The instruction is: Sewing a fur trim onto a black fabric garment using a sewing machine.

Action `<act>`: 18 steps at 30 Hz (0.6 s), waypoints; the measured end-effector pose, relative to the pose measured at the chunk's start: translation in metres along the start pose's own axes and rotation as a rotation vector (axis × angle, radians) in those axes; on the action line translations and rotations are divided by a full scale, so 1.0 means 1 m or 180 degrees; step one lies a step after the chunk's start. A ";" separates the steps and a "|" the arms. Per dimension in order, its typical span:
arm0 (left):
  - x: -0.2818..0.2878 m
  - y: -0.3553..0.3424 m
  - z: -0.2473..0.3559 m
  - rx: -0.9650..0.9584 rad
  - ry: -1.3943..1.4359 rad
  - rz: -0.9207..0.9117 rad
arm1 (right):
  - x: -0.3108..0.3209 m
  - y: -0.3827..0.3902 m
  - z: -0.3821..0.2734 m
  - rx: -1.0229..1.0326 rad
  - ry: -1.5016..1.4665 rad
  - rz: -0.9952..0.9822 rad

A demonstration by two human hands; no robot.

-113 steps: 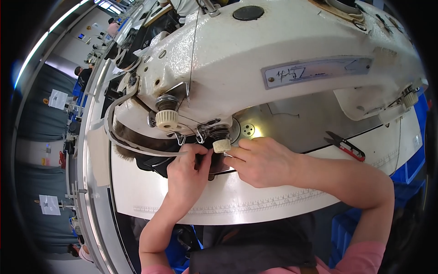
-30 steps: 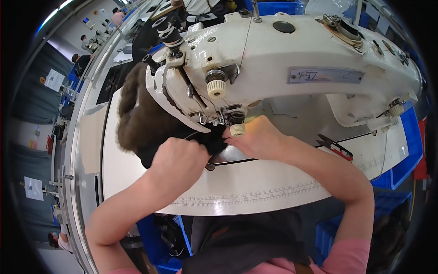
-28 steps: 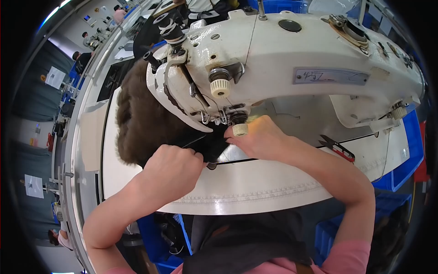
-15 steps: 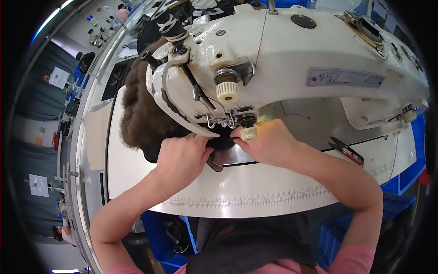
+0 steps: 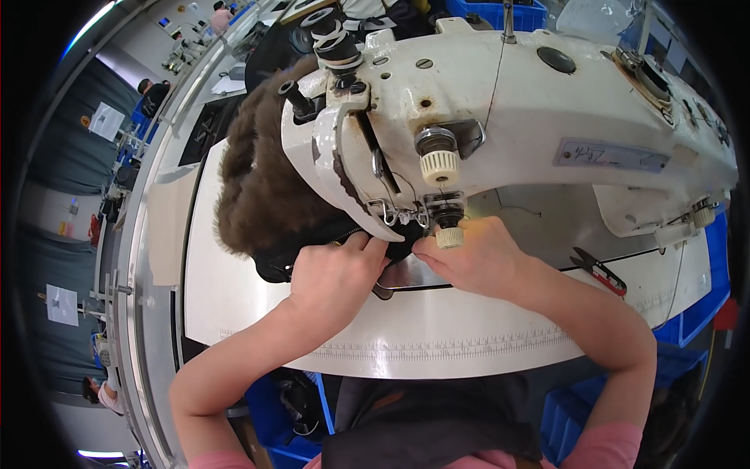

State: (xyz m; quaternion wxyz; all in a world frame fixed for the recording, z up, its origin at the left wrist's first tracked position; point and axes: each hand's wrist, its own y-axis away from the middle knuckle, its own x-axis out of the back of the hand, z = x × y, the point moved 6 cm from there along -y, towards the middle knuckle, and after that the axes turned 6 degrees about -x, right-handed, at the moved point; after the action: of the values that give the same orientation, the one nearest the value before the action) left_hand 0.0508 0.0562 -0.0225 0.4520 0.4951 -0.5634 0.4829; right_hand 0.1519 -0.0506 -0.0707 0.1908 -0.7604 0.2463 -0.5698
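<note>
A brown fur piece (image 5: 273, 172) with black fabric (image 5: 273, 266) along its near side lies left of the white sewing machine (image 5: 508, 94). The black fabric runs under the machine's needle area, where the head hides part of it. My left hand (image 5: 336, 277) is closed on the fabric just left of the needle area, thumb and fingers bunched together. A thin toothed strip, like a zipper, shows beside its fingers. On the other side, my right hand (image 5: 480, 258) pinches the fabric's edge, with its fingertips partly behind a cream knob (image 5: 449, 237).
Red-handled thread snips (image 5: 600, 272) lie on the white table (image 5: 391, 344), right of my right hand. A ruler scale runs along the near edge. Blue bins (image 5: 293, 418) stand below the table. People sit in the far left background.
The view has shifted, so the machine appears farther right and lower. More of the black fabric and the toothed strip shows beside my left hand. Both hands stay on the fabric.
</note>
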 end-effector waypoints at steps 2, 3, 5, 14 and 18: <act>0.000 -0.001 -0.001 0.0030 -0.0032 0.0008 | 0.001 0.000 -0.001 -0.0014 -0.0008 -0.0036; -0.001 -0.002 -0.002 0.0069 0.0034 -0.0010 | 0.002 0.000 -0.001 0.0013 -0.0020 -0.0025; -0.001 -0.002 -0.004 0.0100 0.0096 -0.0028 | 0.005 0.000 -0.002 0.0036 -0.0030 -0.0007; 0.004 0.001 -0.007 -0.0005 0.0501 0.0673 | 0.009 0.007 -0.008 0.0450 -0.0331 0.0052; 0.002 0.001 -0.011 0.0171 0.0503 0.0442 | 0.005 0.005 -0.001 -0.0029 -0.0084 0.0070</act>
State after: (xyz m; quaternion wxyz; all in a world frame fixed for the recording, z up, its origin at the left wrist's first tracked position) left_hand 0.0500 0.0670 -0.0188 0.4470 0.4271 -0.5459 0.5655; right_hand 0.1513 -0.0578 -0.0692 0.1968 -0.7660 0.2547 -0.5565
